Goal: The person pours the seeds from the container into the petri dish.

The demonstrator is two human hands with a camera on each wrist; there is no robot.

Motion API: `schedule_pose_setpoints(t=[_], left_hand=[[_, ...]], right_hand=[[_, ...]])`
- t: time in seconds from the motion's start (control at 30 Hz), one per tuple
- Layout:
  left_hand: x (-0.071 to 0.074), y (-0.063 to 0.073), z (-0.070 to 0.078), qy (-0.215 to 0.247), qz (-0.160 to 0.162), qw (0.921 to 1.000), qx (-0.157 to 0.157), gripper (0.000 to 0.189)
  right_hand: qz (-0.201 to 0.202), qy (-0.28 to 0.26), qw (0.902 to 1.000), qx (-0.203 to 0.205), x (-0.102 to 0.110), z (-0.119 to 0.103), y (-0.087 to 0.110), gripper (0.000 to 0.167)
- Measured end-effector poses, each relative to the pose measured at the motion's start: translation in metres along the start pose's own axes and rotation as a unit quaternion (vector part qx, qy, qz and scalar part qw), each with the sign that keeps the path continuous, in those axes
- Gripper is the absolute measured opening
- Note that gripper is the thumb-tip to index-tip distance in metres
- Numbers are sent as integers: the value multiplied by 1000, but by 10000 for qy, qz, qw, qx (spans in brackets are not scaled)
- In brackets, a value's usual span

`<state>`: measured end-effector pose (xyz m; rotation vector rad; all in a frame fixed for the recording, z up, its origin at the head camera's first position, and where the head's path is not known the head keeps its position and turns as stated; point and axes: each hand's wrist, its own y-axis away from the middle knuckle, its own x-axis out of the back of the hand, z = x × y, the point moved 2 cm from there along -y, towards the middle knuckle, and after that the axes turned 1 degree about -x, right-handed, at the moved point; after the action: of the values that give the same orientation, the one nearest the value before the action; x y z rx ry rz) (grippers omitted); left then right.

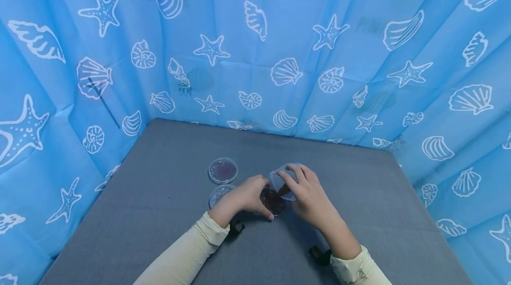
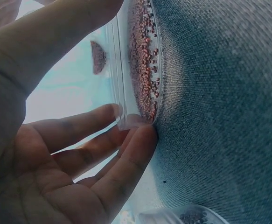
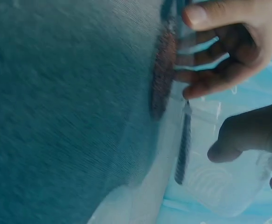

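Observation:
My left hand [image 1: 248,196] grips a round clear dish [image 1: 273,205] on the table, thumb on one side and fingertips on the other. Small reddish-brown grains [image 2: 142,70] cover the dish's bottom. Over it, my right hand [image 1: 309,194] holds a clear plastic tub [image 3: 219,186], tilted with its mouth toward the dish. More grains [image 2: 98,57] lie gathered inside the tub, at its lower side. Left of the left hand sits another round dish [image 1: 217,194], partly hidden by the wrist. Behind that one stands a dish with dark reddish contents [image 1: 222,170].
A grey cloth-covered table [image 1: 179,143] spreads under everything. Blue curtains [image 1: 255,45] with white shell and starfish prints hang behind and along both sides. Dark wrist-worn devices [image 1: 319,256] sit under each wrist.

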<state>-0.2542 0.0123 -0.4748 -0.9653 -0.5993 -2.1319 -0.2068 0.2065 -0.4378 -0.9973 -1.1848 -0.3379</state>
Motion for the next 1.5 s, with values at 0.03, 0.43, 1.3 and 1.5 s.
schedule_pose_setpoints(t=[0.03, 0.43, 1.3, 1.5], left_hand=[[0, 0, 0, 17, 23, 10000, -25, 86], [2, 1, 3, -113, 106, 9998, 99, 88], [-2, 3, 2, -158, 81, 9995, 254, 92], [-1, 2, 0, -160, 78, 9994, 280, 92]], right_hand=[[-42, -72, 9999, -104, 1, 2, -1, 85], [-375, -1395, 9734, -1778, 9, 48, -7, 93], [-1125, -3356, 8874, -2953, -28, 96, 13, 92], [-1130, -3393, 8878, -2897, -30, 97, 12, 94]])
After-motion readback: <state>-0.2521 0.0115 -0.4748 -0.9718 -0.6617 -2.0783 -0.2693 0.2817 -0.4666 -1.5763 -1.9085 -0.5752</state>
